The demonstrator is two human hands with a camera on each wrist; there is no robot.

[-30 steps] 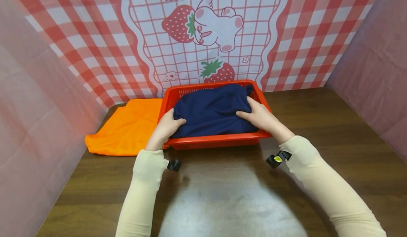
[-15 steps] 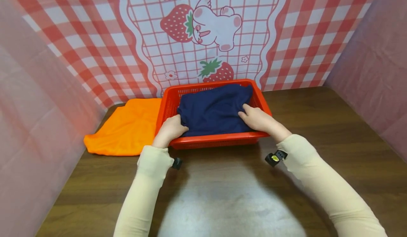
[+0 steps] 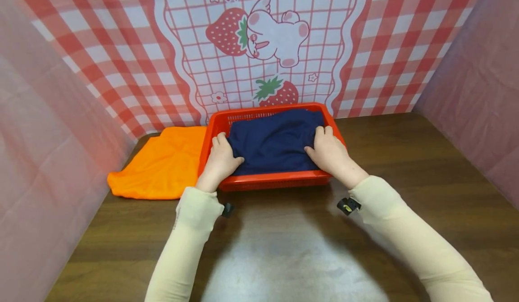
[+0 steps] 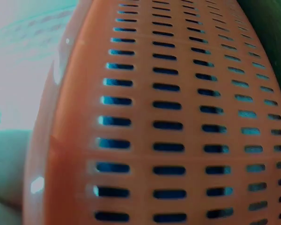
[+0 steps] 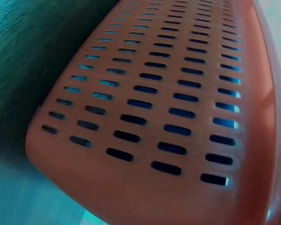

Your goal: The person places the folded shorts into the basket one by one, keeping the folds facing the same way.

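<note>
A navy cloth (image 3: 275,142), perhaps a folded garment, lies in a red plastic basket (image 3: 275,176) at the back of the table. At the cloth's left edge rests my left hand (image 3: 219,160), its fingers pointing forward and the thumb spread onto the fabric. My right hand (image 3: 330,153) touches the right edge, thumb on the cloth and fingers reaching toward the back. Neither hand seems to grip the fabric; their fingertips are partly hidden. Both wrist views mostly show the slotted basket wall (image 4: 140,108), with part of the left hand (image 4: 7,164) beyond the rim in the left one.
An orange cloth (image 3: 166,167) lies flat on the brown wooden table (image 3: 279,239), left of the basket and meeting its side. Behind the basket hangs a red-checked curtain (image 3: 389,45) with strawberry prints. Pink sheets (image 3: 478,67) border both sides.
Both hands have eased the navy cloth lower and flatter into the basket. Their fingers, earlier tucked at its edges, now show on top. The orange cloth has stayed put.
</note>
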